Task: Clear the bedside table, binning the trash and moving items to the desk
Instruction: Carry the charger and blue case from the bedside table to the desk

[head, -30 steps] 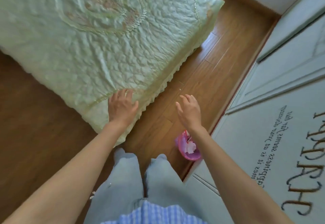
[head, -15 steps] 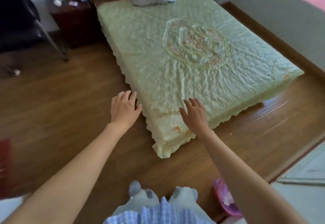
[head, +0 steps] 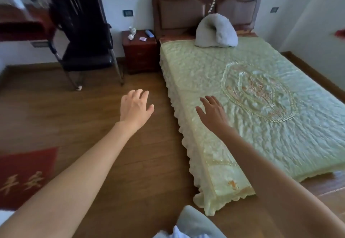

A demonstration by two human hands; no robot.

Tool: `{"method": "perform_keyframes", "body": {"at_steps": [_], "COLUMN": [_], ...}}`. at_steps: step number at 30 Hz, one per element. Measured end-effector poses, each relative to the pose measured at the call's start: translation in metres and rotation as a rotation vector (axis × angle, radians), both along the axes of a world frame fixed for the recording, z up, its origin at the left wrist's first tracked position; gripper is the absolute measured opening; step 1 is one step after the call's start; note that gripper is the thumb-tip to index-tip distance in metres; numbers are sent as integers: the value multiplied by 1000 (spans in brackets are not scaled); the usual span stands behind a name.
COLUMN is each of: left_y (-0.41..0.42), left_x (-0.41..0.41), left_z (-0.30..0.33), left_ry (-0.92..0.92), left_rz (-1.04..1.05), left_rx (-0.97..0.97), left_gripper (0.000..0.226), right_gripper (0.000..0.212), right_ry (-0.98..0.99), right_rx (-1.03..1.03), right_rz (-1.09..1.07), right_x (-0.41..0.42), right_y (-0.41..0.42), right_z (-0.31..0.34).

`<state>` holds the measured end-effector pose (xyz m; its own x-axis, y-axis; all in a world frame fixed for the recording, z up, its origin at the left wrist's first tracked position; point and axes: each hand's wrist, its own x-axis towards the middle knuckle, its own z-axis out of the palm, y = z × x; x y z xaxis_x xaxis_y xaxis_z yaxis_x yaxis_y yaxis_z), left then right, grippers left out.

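Observation:
The dark red bedside table [head: 139,54] stands far ahead, left of the bed's headboard. On its top lie a small white bottle [head: 131,30], a white crumpled thing [head: 130,36], a small pink packet [head: 143,38] and a dark blue flat object [head: 150,33]. My left hand [head: 135,107] is stretched out over the wooden floor, fingers apart, holding nothing. My right hand [head: 212,111] hovers over the bed's left edge, also open and holding nothing. Both hands are well short of the bedside table.
A bed [head: 252,107] with a pale green quilt and a grey pillow [head: 216,31] fills the right. A black chair [head: 85,51] stands left of the bedside table. A dark red desk edge [head: 24,26] shows top left. A red mat [head: 26,176] lies on the floor at left.
The view has swung up and left from the floor and pink bin at the bed's foot to the whole bed and the bedside table. Both hands stay open and outstretched.

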<state>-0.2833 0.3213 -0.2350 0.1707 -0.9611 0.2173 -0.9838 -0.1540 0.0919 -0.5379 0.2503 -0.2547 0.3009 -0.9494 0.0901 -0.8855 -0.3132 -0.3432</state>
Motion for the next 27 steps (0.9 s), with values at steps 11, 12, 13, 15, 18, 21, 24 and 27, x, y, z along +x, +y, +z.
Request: {"method": "perform_keyframes", "body": {"at_steps": [11, 12, 13, 15, 18, 21, 24, 27], "left_y": [-128, -147, -167, -205, -255, -297, -338, -383], "left_x": [97, 104, 111, 124, 140, 155, 175, 205], "left_z": [9, 11, 14, 20, 27, 28, 23, 16], "left_ry": [-43, -37, -32, -28, -28, -15, -8, 3], "left_rz": [155, 170, 179, 194, 223, 242, 245, 256], "left_rx": [10, 10, 10, 13, 6, 23, 30, 34], "left_gripper": [53, 53, 53, 54, 54, 54, 55, 54], "right_gripper": [47, 47, 47, 45, 45, 47, 48, 48], "right_ry": [-58, -62, -70, -75, -48, -47, -37, -4], "right_rx": [-82, -91, -99, -119, -141, -129, -130, -111], "right_rz": [161, 173, 181, 198, 240, 260, 287, 296], "right_x": [109, 117, 124, 139, 162, 188, 217, 248], "right_y": [-177, -197, -217, -254, -306, -351, -395, -440], "right_z": [23, 27, 31, 40, 51, 57, 52, 36]}}
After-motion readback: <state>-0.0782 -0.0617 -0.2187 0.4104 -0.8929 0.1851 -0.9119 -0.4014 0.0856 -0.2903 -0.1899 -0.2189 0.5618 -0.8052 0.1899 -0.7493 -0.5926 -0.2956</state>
